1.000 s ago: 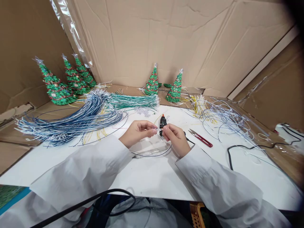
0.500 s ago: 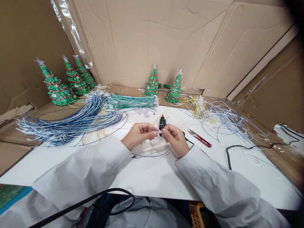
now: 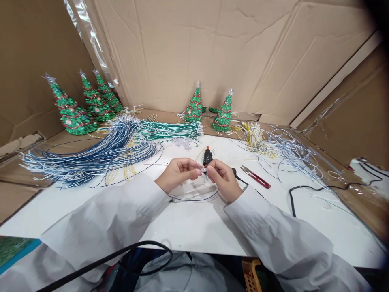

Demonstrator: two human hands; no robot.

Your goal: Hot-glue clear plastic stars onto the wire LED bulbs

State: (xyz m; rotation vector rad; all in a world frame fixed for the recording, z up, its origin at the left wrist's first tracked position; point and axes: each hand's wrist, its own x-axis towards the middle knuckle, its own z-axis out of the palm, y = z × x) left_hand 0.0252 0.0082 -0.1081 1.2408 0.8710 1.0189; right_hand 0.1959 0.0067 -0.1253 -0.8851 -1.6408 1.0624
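Observation:
Over the white tabletop (image 3: 194, 231), my left hand (image 3: 179, 173) pinches a small clear piece (image 3: 202, 170) between thumb and fingertips. My right hand (image 3: 223, 177) is closed in a pinch at the other side of this piece, its fingertips almost touching the left ones. The piece's exact shape is too small to make out. A dark blue wire (image 3: 197, 199) curves below both hands, one end reaching up to the right hand. Just behind the fingertips lies a black glue gun (image 3: 208, 156) with an orange tip. Red-handled thread snips (image 3: 255, 177) rest to the right.
A large bundle of blue and white wires (image 3: 91, 158) covers the left side, with green wires (image 3: 170, 130) behind. Loose wires (image 3: 291, 152) tangle at the right. Several small green Christmas trees (image 3: 223, 113) stand along the cardboard wall (image 3: 194, 52). A black cable (image 3: 316, 188) crosses the right side.

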